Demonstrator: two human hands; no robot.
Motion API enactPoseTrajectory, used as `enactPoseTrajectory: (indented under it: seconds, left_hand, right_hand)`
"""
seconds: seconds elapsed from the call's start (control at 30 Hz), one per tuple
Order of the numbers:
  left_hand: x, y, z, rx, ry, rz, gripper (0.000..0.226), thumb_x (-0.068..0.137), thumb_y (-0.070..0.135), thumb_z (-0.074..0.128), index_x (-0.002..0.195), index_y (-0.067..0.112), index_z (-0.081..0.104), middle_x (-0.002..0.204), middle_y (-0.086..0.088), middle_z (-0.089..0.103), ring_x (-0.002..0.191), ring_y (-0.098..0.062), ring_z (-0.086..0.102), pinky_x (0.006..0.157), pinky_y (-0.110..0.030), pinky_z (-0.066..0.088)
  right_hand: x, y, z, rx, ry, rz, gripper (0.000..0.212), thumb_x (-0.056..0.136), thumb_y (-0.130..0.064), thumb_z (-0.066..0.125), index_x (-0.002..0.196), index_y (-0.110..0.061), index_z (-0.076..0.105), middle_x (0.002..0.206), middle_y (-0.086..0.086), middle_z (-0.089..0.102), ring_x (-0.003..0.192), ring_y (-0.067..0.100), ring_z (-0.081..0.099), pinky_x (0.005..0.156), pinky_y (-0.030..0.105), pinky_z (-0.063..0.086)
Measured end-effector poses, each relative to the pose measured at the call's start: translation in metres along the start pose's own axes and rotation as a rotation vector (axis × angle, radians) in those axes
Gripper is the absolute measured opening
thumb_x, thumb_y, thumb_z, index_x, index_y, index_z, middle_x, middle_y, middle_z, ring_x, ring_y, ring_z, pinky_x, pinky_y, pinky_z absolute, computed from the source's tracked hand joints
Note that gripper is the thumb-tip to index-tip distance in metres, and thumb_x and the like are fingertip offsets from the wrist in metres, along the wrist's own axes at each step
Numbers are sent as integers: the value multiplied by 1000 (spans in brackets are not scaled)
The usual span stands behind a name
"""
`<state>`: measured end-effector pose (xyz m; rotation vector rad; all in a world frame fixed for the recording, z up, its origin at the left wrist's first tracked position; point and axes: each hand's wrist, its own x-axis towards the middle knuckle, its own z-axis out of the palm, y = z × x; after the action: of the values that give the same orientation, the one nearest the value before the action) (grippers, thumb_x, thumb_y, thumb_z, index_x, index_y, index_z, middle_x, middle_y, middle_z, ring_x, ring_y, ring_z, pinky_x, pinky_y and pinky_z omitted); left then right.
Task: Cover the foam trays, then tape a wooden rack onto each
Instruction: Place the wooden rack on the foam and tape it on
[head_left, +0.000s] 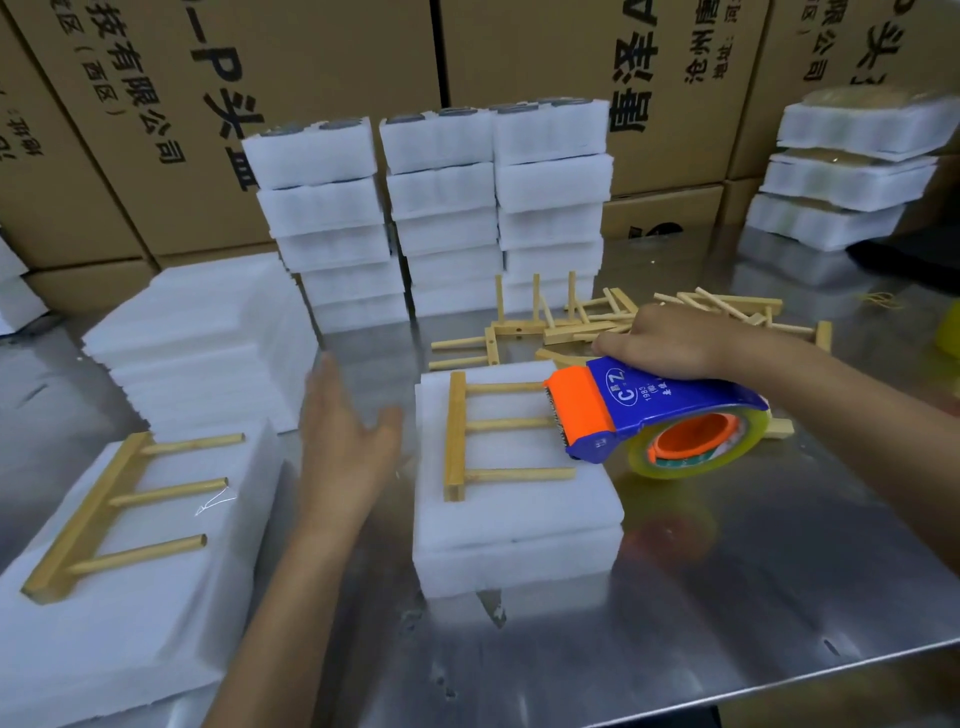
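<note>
So we've got a covered foam tray sitting mid-table on the steel bench, with a wooden rack lying flat on top, prongs pointing right. Our right hand grips the blue-and-orange tape dispenser, its orange end right at the rack's prong tips. Our left hand hovers just left of the tray, fingers spread and holding nothing. Another tray with a rack sits at the near left. Loose racks are piled behind, with stacked foam trays and cardboard boxes beyond.
</note>
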<state>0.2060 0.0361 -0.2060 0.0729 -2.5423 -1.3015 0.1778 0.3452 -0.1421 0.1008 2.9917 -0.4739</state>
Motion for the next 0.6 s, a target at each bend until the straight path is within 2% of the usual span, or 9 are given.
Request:
enactPoseTrajectory:
  seconds: [0.03,0.1,0.13,0.2,0.27,0.33,0.4,0.53,0.6]
  left_hand:
    - [4,16,4,-48,-10,84,66,98,20,54,158,20,26,164,0,26,151,-17,23,123,-36,19]
    - [13,47,21,-43,-141,196,50,100,20,49,149,23,42,155,1,42,142,-18,39,118,-35,29]
    - [18,59,32,22,-243,240,47,101,21,47,148,22,44,155,-2,41,142,-20,38,118,-33,28]
    - [22,68,57,293,-452,313,49,106,28,38,154,19,34,164,-5,25,151,-19,21,120,-31,17]
    - [26,61,72,554,-565,311,53,108,38,27,158,22,22,168,-1,12,154,-19,7,122,-34,9]
    - [28,53,77,629,-560,305,55,108,44,21,159,24,20,168,0,12,154,-20,5,122,-35,7]
    - [29,50,78,622,-539,314,56,107,46,18,159,25,22,167,1,16,154,-20,7,122,-37,8]
    - [30,46,78,634,-540,324,57,106,49,18,159,27,22,167,4,16,153,-18,9,123,-37,8]
    - [30,44,77,628,-538,326,57,106,50,18,158,28,22,167,6,16,153,-17,9,122,-38,8]
  right_hand:
    - [1,1,0,9,-3,4,54,92,-67,40,84,-19,63,81,3,67,75,18,65,63,31,43]
    - [3,2,0,34,-18,12,54,92,-67,41,84,-19,64,79,2,68,75,18,65,63,31,43]
    - [4,2,0,48,-27,14,54,92,-67,41,83,-19,65,78,2,68,75,18,66,64,31,44]
    - [6,5,1,80,-38,13,56,93,-65,41,81,-17,66,77,3,69,75,19,67,66,33,46]
    - [6,10,1,121,-65,17,57,94,-64,38,88,-16,68,82,5,70,78,21,68,73,37,51]
    - [5,16,1,162,-97,26,54,95,-63,35,99,-20,67,90,5,70,83,21,68,81,39,52]
    - [4,21,1,178,-111,26,53,95,-64,32,105,-24,65,92,2,70,85,19,68,79,37,52]
    - [9,32,2,126,-123,3,51,94,-67,33,101,-28,65,92,-2,64,83,16,63,66,31,42]
    - [7,51,-3,79,-122,49,51,91,-71,36,97,-28,65,93,-3,63,85,16,62,66,31,40]
